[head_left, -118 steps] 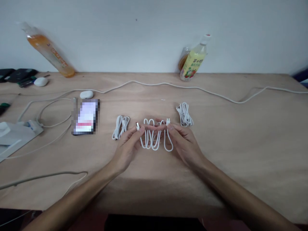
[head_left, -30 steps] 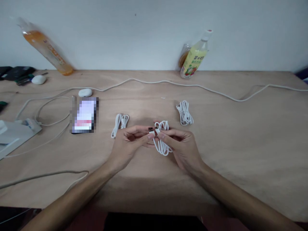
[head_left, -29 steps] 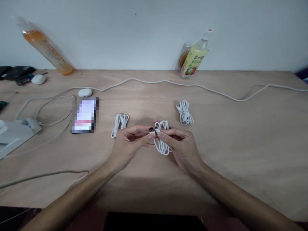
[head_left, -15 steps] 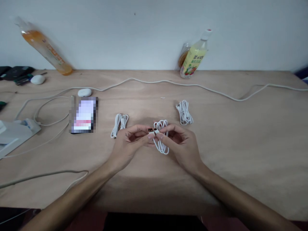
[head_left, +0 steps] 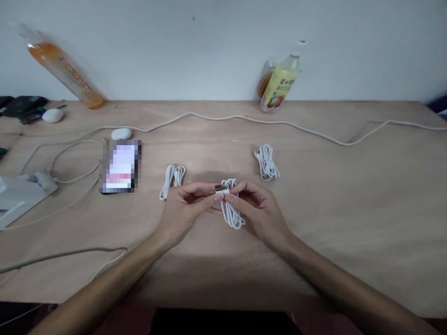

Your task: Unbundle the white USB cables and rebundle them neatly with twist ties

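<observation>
Both hands pinched closed, thumb to thumb, on the plug ends of one coiled white cable (head_left: pixel 232 216).

Forearms slant in from the lower corners and meet near mid-view over the bench (head_left: pixel 349 200); left hand (head_left: pixel 186 207) and right hand (head_left: pixel 263 207) mirror each other, backs toward the camera, thumbs forward and nearly tip to tip. Left thumb and forefinger grip the USB plug (head_left: pixel 219 189), its metal end pointing away; right thumb and bent forefinger grip the other end just beside it. Coil hangs between the hands, loops below the thumbs; whether it touches wood, cannot tell. One tied cable bundle (head_left: pixel 168 180) lies just beyond the left hand, another bundle (head_left: pixel 267 163) farther beyond the right.
</observation>
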A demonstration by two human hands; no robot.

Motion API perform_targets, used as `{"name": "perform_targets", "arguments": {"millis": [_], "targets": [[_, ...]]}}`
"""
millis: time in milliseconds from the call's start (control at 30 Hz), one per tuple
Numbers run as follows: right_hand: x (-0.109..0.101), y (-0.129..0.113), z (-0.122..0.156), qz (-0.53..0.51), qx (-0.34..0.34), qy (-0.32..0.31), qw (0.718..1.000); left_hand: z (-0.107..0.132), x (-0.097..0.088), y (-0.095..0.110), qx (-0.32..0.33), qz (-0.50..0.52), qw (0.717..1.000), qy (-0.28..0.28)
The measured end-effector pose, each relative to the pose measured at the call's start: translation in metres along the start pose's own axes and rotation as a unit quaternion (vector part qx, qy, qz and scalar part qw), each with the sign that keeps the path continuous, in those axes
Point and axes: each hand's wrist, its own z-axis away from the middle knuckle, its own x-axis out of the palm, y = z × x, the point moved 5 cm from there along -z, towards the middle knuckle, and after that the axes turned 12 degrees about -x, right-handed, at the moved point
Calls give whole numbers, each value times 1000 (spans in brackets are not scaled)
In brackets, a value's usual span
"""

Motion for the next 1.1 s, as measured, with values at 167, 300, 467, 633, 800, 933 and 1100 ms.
{"name": "perform_targets", "arguments": {"millis": [167, 300, 467, 633, 800, 933, 1100], "targets": [[2, 9, 5, -59, 45, 23, 997, 0, 1, 1, -12, 3, 1000, 8], [3, 12, 7, -62, 57, 34, 996, 1, 1, 1, -14, -7, 1000, 12], [2, 12, 8, -57, 74, 40, 995, 2, 0, 0, -29, -27, 999, 10], [2, 11, 7, -34, 62, 43, 997, 2, 1, 1, -27, -47, 999, 0], [1, 9, 7, -31, 39, 50, 998, 2, 1, 3, -8, -46, 999, 8], [0, 8, 8, -22, 34, 51, 998, 2, 1, 2, -10, -36, 999, 10], [0, 9, 7, 1, 33, 50, 998, 1, 0, 1, -14, -26, 999, 13]]}}
